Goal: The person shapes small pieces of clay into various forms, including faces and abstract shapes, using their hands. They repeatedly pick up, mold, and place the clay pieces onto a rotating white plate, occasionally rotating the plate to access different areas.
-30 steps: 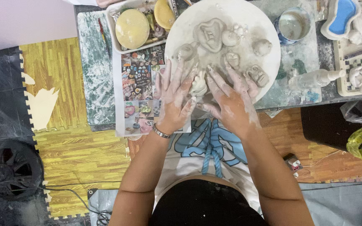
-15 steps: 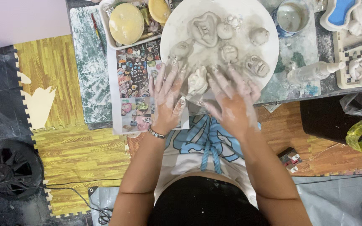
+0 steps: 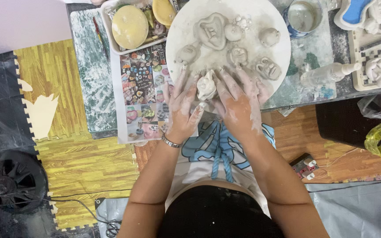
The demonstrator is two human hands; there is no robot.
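I see both hands pressed around one small clay piece (image 3: 207,85) at the 6 o'clock edge of the round white board (image 3: 186,26). My left hand (image 3: 180,108) is clasping the piece from its 9 o'clock side, fingers spread and the thumb against the clay. My right hand (image 3: 239,103) holds it from the 3 o'clock side, fingers lying flat on the board. Both hands are covered with wet slip.

Other small clay figures stand near: a bigger heart-like form (image 3: 211,30) at 12 o'clock, a little face (image 3: 268,68) at 2 o'clock just beside my right fingers, and a round knob (image 3: 187,53) at 10 o'clock.

I judge the risk is here: the piece looks soft, so too much squeeze can deform it. The right fingers can also brush the little face and smear it. The piece sits near the board edge, which overhangs the tabletop (image 3: 307,94), so a push toward me can drop it.
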